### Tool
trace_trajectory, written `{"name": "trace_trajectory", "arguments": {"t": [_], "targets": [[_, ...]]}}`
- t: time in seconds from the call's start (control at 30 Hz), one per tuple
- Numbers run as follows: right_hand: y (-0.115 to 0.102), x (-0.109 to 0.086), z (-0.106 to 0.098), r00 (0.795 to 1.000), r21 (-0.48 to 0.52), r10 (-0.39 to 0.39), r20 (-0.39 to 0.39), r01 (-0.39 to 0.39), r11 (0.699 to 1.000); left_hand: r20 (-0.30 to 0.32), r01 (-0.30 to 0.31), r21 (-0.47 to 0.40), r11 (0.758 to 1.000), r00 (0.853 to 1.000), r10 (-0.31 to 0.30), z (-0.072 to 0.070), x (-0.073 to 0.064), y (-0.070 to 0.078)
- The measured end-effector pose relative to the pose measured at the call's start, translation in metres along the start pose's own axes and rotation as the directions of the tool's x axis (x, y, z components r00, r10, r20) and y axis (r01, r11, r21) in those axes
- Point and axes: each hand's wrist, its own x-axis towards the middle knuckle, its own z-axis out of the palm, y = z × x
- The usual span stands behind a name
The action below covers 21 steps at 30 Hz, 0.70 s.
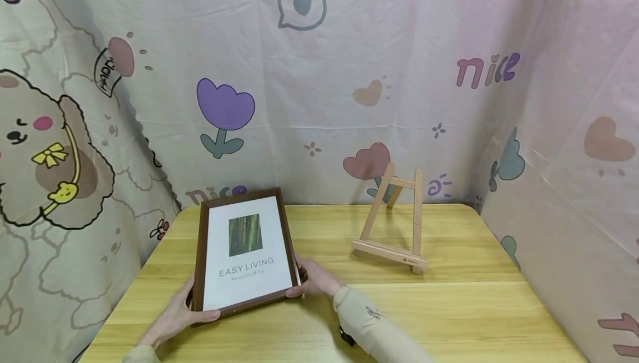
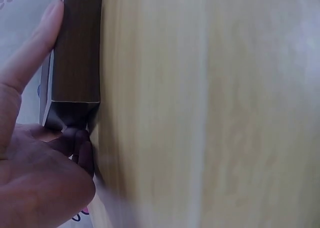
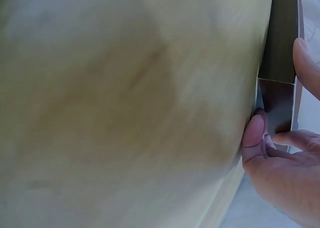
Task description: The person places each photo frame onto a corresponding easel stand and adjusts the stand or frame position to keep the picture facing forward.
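Observation:
A brown wooden picture frame point(image 1: 247, 296) stands left of centre, with a white insert that reads "EASY LIVING" and shows a small green picture. My left hand point(image 1: 175, 313) grips its lower left corner, thumb lying on the front border. On the lower right corner my right hand point(image 1: 315, 278) has a similar hold, thumb in front. The left wrist view shows the frame's dark edge point(image 2: 77, 47) with fingers curled under the corner. Fingers of the right hand point(image 3: 285, 173) wrap behind the frame's corner point(image 3: 277, 97) in the right wrist view.
A small light-wood easel point(image 1: 389, 252) stands on the right half of the wooden table point(image 1: 474, 307). Patterned cloth point(image 1: 309, 85) hangs behind the table and along both sides. A dark item point(image 1: 346, 336) shows beneath the right sleeve.

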Motion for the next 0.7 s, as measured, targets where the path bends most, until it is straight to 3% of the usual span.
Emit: {"name": "trace_trajectory", "arguments": {"t": [0.3, 0.57, 0.7], "targets": [[0.0007, -0.0024, 0.0004, 1.000, 0.007, 0.001, -0.022, -0.001, 1.000, -0.019, -0.024, -0.039, 0.999, 1.000, 0.024, 0.0043, -0.0002, 0.0024], [0.0029, -0.0021, -0.0006, 0.999, 0.025, -0.024, -0.031, 0.024, 0.999, -0.024, 0.030, -0.017, 0.999, 0.999, -0.031, 0.0054, 0.0021, 0.0055], [0.0028, -0.0016, -0.0014, 0.998, 0.012, -0.040, -0.044, 0.040, 0.999, -0.039, 0.021, -0.019, 1.000, 0.999, -0.022, 0.0075, 0.0019, 0.0069]]}}
